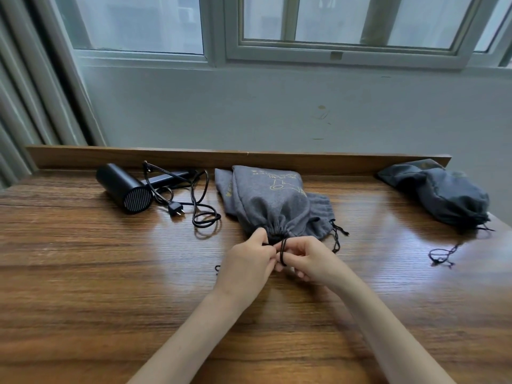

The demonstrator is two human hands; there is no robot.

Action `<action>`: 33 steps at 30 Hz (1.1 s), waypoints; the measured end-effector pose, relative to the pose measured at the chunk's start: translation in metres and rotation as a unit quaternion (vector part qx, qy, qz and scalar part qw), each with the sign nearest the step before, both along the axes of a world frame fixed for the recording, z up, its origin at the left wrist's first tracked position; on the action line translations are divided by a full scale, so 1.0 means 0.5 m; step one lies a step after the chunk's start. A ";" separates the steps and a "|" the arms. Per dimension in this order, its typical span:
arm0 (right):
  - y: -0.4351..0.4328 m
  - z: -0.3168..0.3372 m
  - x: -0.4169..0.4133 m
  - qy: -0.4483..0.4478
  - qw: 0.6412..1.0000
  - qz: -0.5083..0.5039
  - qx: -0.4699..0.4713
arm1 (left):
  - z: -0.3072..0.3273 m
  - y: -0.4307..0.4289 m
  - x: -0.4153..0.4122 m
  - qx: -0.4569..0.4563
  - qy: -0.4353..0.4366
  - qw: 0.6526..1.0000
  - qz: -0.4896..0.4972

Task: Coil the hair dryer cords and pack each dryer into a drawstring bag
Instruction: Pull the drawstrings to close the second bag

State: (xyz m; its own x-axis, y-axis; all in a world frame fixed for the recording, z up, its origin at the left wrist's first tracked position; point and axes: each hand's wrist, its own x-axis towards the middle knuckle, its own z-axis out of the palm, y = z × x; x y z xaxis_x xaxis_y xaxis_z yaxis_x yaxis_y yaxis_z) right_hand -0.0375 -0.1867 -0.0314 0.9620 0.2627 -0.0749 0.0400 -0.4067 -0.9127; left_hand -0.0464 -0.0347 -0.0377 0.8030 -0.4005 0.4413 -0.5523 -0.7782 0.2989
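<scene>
1. Work item: grey drawstring bag [270, 200], centre of table [83, 273], filled out, mouth gathered tight and facing me. Contents not visible; I judge a dryer is inside.

2. Drawstring [283, 252]: black, forms a loop just in front of the mouth. Left grip [249, 261] is pinched on the string at the mouth. Right grip [307, 261] is curled w/ the loop round its fingers. Both grips are clamped on the string and touch each other.

3. Step in hand, my judgement: tying off the closure.

4. Adjacent: a 2nd grey bag [321, 214] lies flat, partly under the filled one. Its strings [336, 234] trail near the right grip.

5. Far left: black hair dryer [124, 187] on its side, unpacked. Its cord [199, 200] is loose, not coiled; plug [176, 209] lies beside the dryer.

6. Far right, well apart: dark bag [443, 195], closed, string [442, 254] trailing toward me.

7. Fault risks:
- Slack knot: mouth reopens if the string slips from the left grip during the tie.
- Cross-snag: the flat bag's strings are near enough to get caught in the loop.
- Over-pull: the bag drags toward me and shifts the flat bag beneath it.
- Loose cord loops lie near the bags' left edge; sliding the bag that way may catch them.
</scene>
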 end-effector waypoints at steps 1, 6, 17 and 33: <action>0.000 -0.001 0.001 -0.016 1.000 -0.009 0.002 | 0.001 0.003 0.000 0.010 -0.005 1.000 -0.008; -0.002 -0.009 0.001 0.012 0.990 -0.078 0.113 | -0.014 0.023 0.005 -0.029 0.007 1.000 0.009; -0.079 -0.008 -0.009 0.029 0.967 -0.190 0.166 | -0.005 0.056 0.022 -0.148 0.013 0.988 0.051; -0.105 -0.035 0.035 -0.034 0.952 -0.284 0.108 | 0.005 0.088 0.069 -0.255 0.167 0.948 0.089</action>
State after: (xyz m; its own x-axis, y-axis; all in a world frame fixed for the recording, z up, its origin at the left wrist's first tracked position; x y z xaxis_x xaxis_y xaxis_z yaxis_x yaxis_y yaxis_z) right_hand -0.0202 -0.2392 -0.0489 0.9541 -0.2994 -0.0110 -0.0687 -0.1826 -0.9808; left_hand -0.0118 0.0094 -0.0351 0.9668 -0.0476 0.2510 -0.2343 -0.5569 0.7969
